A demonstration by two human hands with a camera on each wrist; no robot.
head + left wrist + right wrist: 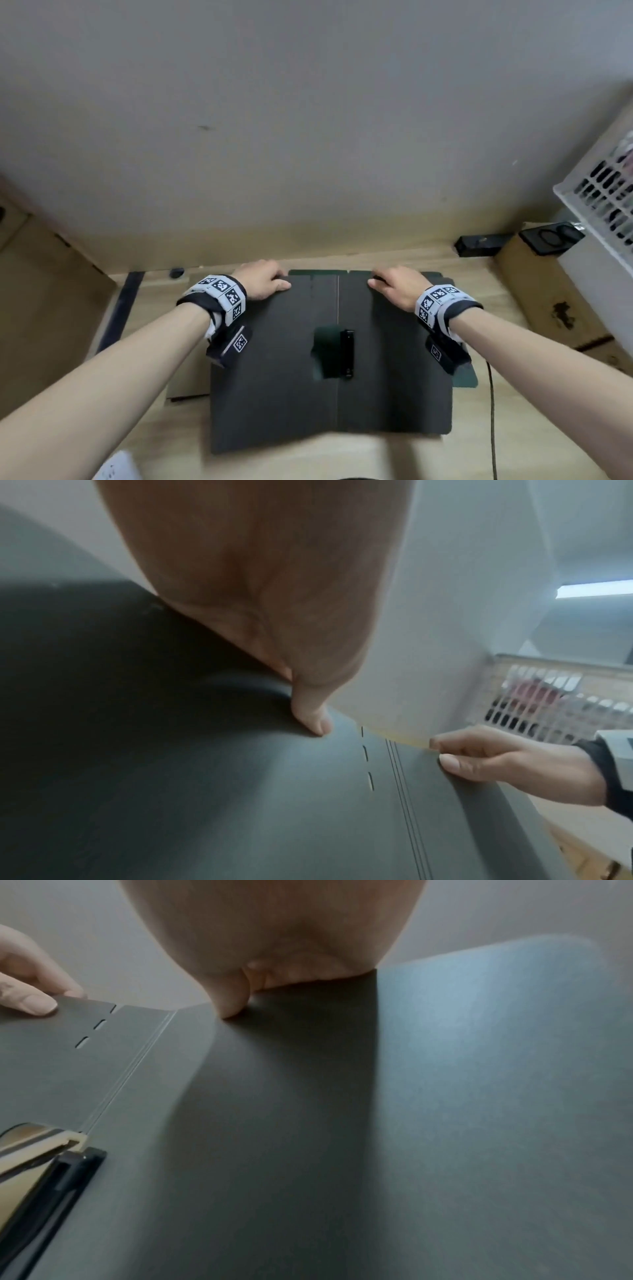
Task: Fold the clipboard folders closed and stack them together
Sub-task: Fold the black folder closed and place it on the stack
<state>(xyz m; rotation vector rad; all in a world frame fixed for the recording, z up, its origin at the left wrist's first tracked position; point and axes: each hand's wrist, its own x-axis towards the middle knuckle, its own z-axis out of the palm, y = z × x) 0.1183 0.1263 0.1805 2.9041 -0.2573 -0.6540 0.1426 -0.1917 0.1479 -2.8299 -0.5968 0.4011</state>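
Hands (265,279) pinching open folder's (274,377) far edge

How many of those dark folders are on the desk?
2 visible: an open black folder on top, held at its far edge by both hands, and a green folder peeking out beneath it. More may be hidden underneath.

Dark grey matte card clipboard folder (274,377) lies open and flat, 2 panels side by side, fold line (338,308) running down middle. Black spring clip (347,353) sits on right panel just beside fold, lever glossy. 3 short slots (90,1033) near far edge, left of fold. Second dark green folder (466,375) lies beneath, edges showing at far and right sides.
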